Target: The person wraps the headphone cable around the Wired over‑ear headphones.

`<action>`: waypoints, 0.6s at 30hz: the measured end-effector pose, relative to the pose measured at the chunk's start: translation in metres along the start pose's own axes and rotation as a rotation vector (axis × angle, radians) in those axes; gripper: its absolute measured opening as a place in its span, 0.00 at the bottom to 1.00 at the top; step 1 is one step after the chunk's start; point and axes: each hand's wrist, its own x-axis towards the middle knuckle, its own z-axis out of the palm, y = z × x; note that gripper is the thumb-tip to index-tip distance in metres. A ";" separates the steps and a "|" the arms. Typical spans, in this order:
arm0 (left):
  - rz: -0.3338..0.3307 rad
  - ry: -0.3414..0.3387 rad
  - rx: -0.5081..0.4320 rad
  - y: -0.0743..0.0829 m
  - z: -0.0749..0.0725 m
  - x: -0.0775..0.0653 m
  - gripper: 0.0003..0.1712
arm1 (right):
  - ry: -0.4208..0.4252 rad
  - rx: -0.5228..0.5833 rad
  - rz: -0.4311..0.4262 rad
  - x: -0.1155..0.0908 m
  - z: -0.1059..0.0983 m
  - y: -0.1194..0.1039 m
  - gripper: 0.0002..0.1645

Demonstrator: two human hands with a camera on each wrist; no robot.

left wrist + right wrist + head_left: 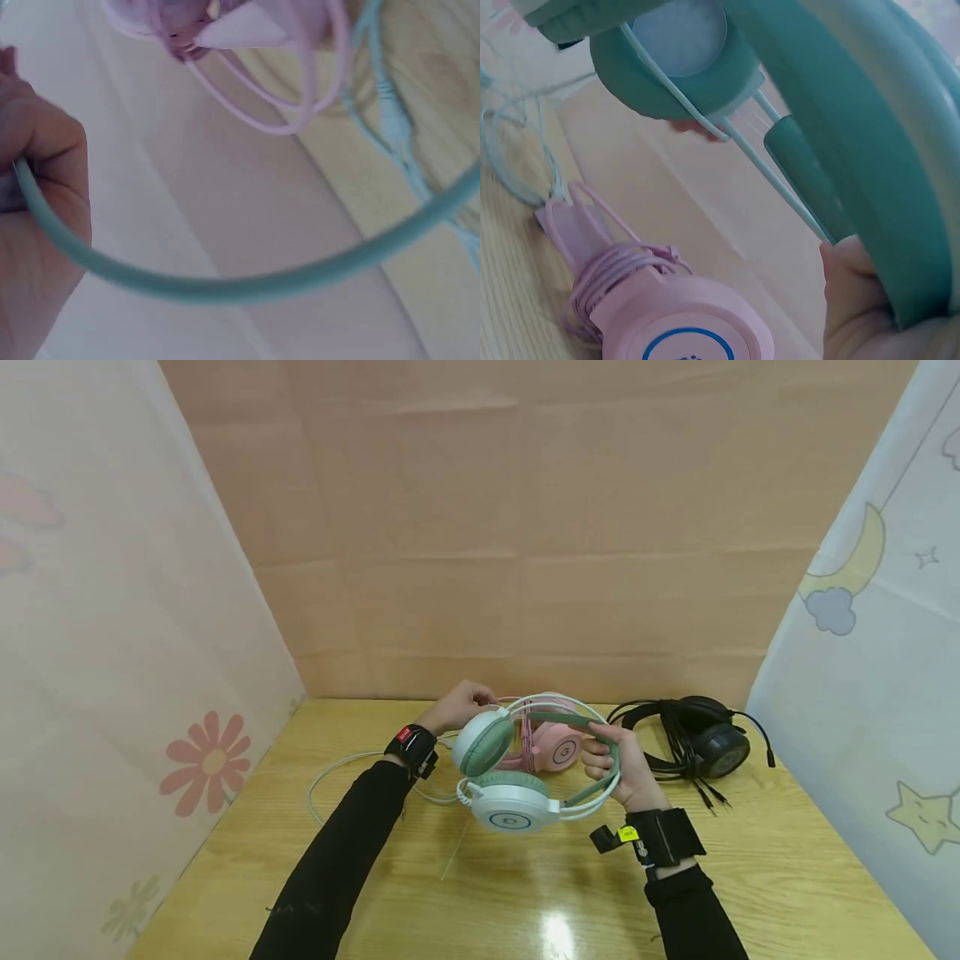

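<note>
White-and-green headphones [517,810] are held up over the middle of the table, ear cups toward the left. My right hand [628,770] grips their headband [862,150] from the right side. My left hand [453,708], partly behind the upper ear cup [486,742], pinches the pale green cable [225,290], which bows away from it in a loop in the left wrist view. Behind the green pair lie pink headphones [557,747], their cord [622,274] wound in a bundle around them.
A black headset [722,749] with a bundled cable and a boom mic lies on the wooden table [780,860] at the right. More pale cable [330,770] curves across the table at the left. A brown paper-like backdrop [517,610] stands along the back edge.
</note>
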 end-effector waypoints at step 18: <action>-0.121 0.055 0.104 0.026 -0.001 0.016 0.13 | 0.327 -0.170 -0.055 -0.001 0.003 0.000 0.12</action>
